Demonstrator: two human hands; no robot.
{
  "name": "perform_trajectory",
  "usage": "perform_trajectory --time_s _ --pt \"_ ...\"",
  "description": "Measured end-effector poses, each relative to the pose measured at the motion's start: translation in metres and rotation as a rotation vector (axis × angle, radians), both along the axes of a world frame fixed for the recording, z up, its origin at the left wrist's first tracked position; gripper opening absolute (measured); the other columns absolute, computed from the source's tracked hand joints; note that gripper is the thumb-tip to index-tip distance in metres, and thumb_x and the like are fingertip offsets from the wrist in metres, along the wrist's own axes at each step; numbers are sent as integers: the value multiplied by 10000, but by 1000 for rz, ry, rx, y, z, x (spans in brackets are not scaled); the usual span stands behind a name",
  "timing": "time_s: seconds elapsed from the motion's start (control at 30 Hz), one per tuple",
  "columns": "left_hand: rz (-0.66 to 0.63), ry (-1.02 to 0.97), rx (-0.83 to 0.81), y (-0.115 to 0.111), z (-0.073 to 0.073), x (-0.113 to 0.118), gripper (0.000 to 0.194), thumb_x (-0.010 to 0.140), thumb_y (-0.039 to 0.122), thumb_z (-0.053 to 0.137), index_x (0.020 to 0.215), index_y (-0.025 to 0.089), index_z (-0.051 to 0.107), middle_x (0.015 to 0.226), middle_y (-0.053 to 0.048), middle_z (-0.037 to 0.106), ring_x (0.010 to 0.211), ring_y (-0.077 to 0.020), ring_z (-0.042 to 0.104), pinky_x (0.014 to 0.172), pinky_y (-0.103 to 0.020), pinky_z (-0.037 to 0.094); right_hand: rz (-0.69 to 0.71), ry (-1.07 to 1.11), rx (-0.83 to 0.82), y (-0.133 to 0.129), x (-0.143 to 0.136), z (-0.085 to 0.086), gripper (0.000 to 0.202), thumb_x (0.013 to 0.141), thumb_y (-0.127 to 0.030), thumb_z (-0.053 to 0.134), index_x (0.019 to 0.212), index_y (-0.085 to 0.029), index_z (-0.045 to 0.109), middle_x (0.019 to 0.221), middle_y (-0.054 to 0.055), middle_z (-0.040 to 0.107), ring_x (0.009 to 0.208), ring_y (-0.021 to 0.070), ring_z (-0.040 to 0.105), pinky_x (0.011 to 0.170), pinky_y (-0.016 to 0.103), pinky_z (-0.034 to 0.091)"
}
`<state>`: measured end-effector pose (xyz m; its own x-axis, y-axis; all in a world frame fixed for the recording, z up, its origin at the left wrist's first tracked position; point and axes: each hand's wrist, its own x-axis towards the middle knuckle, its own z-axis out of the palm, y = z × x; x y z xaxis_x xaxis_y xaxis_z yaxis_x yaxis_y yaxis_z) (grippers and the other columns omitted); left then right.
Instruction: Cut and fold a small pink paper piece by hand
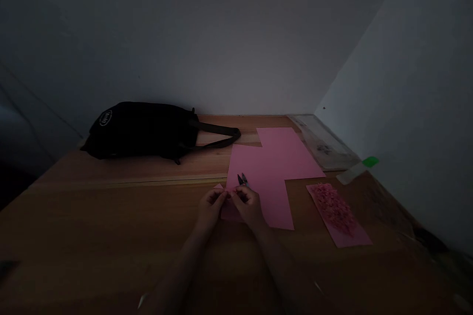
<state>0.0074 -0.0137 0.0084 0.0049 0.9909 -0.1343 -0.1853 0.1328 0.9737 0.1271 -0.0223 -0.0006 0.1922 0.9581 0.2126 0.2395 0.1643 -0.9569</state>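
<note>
My left hand and my right hand meet fingertip to fingertip above the near left part of a large pink sheet. Both are pinched on a small pink paper piece, mostly covered by the fingers. Just beyond my right hand, a small cutting tool with dark pointed blades lies on the sheet, its handles hidden by the hand. A pink corner of paper shows behind my left hand.
A black bag lies at the back left of the wooden table, its strap reaching right. A pink card bearing many small pink pieces lies at the right. Clear plastic and green tape are near the right wall.
</note>
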Motion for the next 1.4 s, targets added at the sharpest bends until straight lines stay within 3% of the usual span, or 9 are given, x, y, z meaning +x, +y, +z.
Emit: perform_trajectory --time_s 0.23,0.37,0.97,1.4 --pt "-36 4 9 1 -2 -1 206 624 350 685 645 149 643 616 8 608 578 -101 525 577 -201 405 -22 27 -22 0 -1 -1 198 718 -366 570 723 -169 585 544 -4 548 483 122 499 490 235 410" --pt "-48 7 21 2 -6 -1 216 628 360 687 667 150 653 643 1 621 612 -112 543 614 -213 423 34 -17 -7 -1 0 1 177 724 -353 563 712 -177 574 556 -6 546 502 128 506 505 238 409" --pt "-123 -111 -61 0 5 -5 277 605 408 701 624 143 622 593 17 559 559 -88 486 548 -192 387 68 9 -26 -3 -1 9 157 748 -328 545 669 -192 534 535 0 532 505 137 489 479 236 383" --pt "-152 -111 -43 1 1 -6 262 613 390 702 654 140 634 622 5 573 574 -89 489 552 -192 388 86 20 -32 -3 1 7 168 753 -339 543 696 -185 578 579 7 574 539 146 529 522 249 412"
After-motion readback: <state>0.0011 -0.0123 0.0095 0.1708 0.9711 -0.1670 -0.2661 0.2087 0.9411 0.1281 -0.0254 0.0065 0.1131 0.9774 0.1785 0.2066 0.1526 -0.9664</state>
